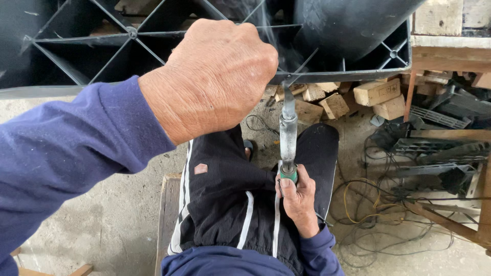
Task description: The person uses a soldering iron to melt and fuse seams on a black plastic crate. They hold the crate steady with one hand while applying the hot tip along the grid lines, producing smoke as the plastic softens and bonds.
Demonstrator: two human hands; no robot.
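Right hand (pixel 298 199) grip clamps soldering iron (pixel 288 134); tip touches black plastic frame (pixel 153 36) above.

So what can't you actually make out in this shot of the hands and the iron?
All head view:
- Left hand: fingers curl out of sight over the black plastic ribbed panel.
- Soldering iron: the tip at the panel's rim is veiled by smoke; contact unclear.
- Right hand: the fist hides the green handle.
- Panel: cut off by the top edge.
- Wires: too tangled to trace.
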